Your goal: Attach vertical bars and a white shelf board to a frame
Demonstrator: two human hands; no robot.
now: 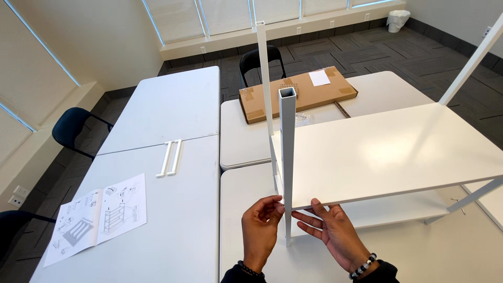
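Shelf board [387, 152], stiff and likely heavy, sits just above my hands; my left hand [260, 228] pinches the slim upright post [287, 157], my right hand [335, 230] opens under its edge, best gripped at the corner.

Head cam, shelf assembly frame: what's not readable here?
- Joint between post and shelf: hidden behind the post and the left hand.
- Right hand fingertips: tucked under the shelf edge.
- Manual drawings: too small.
- Far right post: cut off by the frame edge.

White shelf [387, 152], brown cardboard box [297, 93]
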